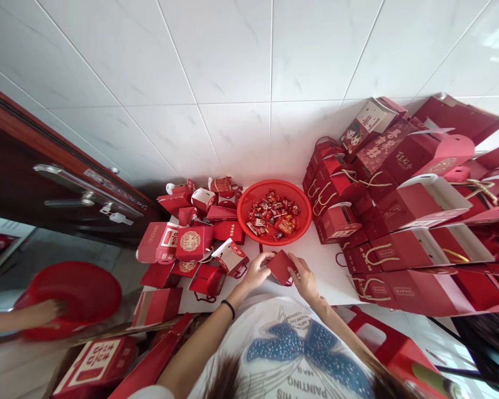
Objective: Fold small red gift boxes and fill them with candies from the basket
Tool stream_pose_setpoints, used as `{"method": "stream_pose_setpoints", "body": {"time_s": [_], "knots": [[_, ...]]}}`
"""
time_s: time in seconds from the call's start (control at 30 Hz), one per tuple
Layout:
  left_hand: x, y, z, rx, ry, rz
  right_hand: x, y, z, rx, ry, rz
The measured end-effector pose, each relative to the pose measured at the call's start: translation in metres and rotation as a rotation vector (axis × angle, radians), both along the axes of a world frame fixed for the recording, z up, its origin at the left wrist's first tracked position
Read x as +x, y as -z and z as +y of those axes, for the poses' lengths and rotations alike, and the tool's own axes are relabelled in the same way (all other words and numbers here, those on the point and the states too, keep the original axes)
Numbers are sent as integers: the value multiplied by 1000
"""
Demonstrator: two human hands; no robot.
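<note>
Between both hands, fingers (263,260) pinch a small red box (281,266).

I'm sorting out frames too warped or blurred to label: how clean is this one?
Head view: heavy wide-angle bending curves the wall tiles and the door; centre sharp on both hands, left and right, holding the small red box; another person's hand at the left edge is smeared; glare top right.

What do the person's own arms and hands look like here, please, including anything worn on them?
Both arms are bare to well above the wrist. The left hand has a thin dark band round its wrist. The right hand wears nothing visible: no gloves, no rings that can be made out.
</note>
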State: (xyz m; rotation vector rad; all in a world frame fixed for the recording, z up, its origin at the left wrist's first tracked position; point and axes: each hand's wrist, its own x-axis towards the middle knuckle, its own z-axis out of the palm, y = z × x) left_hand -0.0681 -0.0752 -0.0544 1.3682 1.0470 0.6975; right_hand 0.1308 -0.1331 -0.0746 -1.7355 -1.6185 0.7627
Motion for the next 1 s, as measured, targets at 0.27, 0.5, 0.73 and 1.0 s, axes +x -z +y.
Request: {"method": "stream_pose_setpoints", "body": {"time_s": [0.27, 0.5, 0.73, 1.0], "knots": [[16, -5, 12, 266, 56, 167, 7, 3, -9, 72, -162, -46], [17, -9, 20, 296, 227, 316, 7, -1, -9, -115, 119, 239], [18, -10, 13, 302, 121, 449, 16, -14, -7, -398, 275, 366], [30, -12, 22, 324, 70, 442, 10, -21, -11, -624, 247, 672]]}}
